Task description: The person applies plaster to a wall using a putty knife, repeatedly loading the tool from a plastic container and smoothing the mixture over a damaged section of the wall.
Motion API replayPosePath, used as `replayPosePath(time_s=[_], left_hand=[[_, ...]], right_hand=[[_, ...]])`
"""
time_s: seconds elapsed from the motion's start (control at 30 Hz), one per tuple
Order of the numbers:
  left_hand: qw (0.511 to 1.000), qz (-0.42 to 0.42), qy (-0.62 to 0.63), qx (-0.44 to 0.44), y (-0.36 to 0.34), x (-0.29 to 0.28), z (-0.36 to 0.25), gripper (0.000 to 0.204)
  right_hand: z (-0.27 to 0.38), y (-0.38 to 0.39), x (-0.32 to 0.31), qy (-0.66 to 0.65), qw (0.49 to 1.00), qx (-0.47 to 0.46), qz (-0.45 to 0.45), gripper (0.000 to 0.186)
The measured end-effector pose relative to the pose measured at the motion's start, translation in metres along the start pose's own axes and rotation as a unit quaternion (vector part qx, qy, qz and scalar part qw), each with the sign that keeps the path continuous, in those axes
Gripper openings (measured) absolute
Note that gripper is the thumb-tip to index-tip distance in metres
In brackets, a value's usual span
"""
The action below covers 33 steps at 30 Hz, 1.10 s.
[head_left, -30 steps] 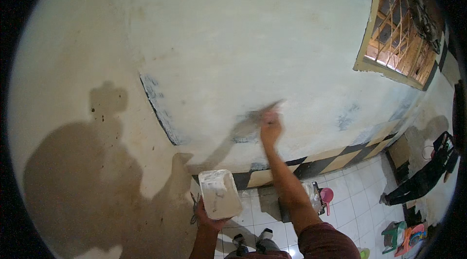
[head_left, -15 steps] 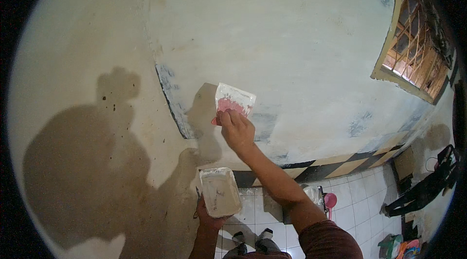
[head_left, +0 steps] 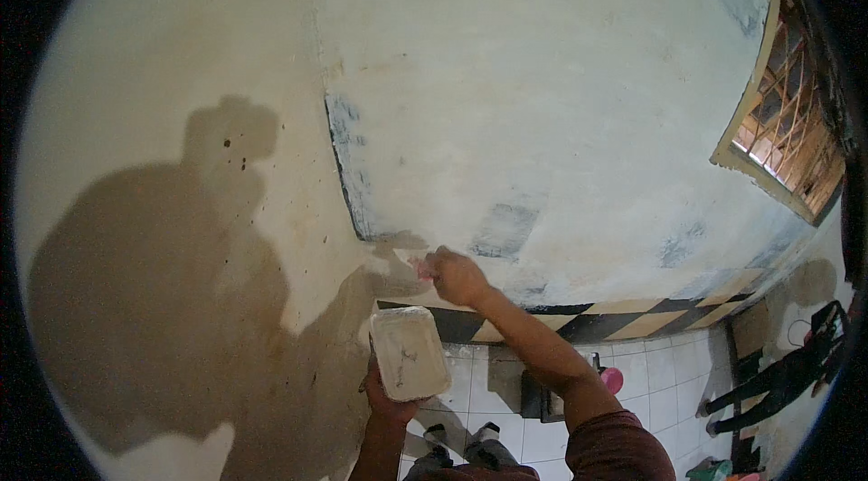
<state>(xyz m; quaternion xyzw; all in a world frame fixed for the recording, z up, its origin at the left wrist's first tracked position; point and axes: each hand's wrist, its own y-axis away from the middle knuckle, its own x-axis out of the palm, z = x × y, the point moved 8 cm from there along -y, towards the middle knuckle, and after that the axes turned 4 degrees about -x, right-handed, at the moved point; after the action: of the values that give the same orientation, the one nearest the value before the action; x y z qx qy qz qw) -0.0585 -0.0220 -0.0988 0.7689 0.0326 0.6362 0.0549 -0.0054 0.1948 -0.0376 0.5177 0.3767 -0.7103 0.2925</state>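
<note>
The wall (head_left: 579, 101) is big, with a dark patch (head_left: 504, 230) on it. If the scraper is pushed too hard or tipped, its edge could dig in and leave a line. The floor (head_left: 457, 383) could get messy: only one hand holds the tub (head_left: 400, 315), so if that hand tips, the paste (head_left: 413, 362) could slide out. The tub sits in the left hand (head_left: 391, 406), which grips its near end from below. Most of its fingers are hidden, so I can't tell how they are set. The right hand (head_left: 459, 277) is past the tub and a bit to its right, fingers curled around the pink scraper (head_left: 422, 269). The scraper pokes out left of that hand, just past the tub's far end. It is blurry, so I can't tell if it touches the wall.
</note>
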Motion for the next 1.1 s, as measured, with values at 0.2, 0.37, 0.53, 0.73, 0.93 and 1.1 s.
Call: replayPosePath(time_s=[0.2,0.37,0.53,0.73,0.93,1.1], left_hand=[[0.997,-0.024,0.079,-0.007,0.008,0.020,-0.006,0.059],[0.991,0.088,0.091,-0.033,0.001,0.018,-0.002,0.063],[0.996,0.043,0.075,-0.028,-0.004,0.011,0.000,0.063],[0.998,0.047,0.032,0.007,0.001,0.006,-0.010,0.057],[0.999,-0.025,-0.001,0.030,0.000,0.003,-0.006,0.055],[0.998,-0.056,0.005,0.033,0.004,-0.020,-0.005,0.053]], right_hand=[[-0.019,-0.011,-0.091,-0.081,0.980,0.057,-0.173,0.011],[-0.044,-0.006,-0.105,0.014,0.950,0.131,-0.284,0.014],[-0.050,0.022,-0.161,0.106,0.917,0.200,-0.329,0.021],[0.028,0.037,-0.240,-0.015,0.885,0.045,-0.462,0.016],[-0.008,-0.015,-0.079,0.244,0.907,-0.076,-0.334,0.038],[-0.006,0.030,0.092,0.244,0.944,-0.140,-0.173,0.040]])
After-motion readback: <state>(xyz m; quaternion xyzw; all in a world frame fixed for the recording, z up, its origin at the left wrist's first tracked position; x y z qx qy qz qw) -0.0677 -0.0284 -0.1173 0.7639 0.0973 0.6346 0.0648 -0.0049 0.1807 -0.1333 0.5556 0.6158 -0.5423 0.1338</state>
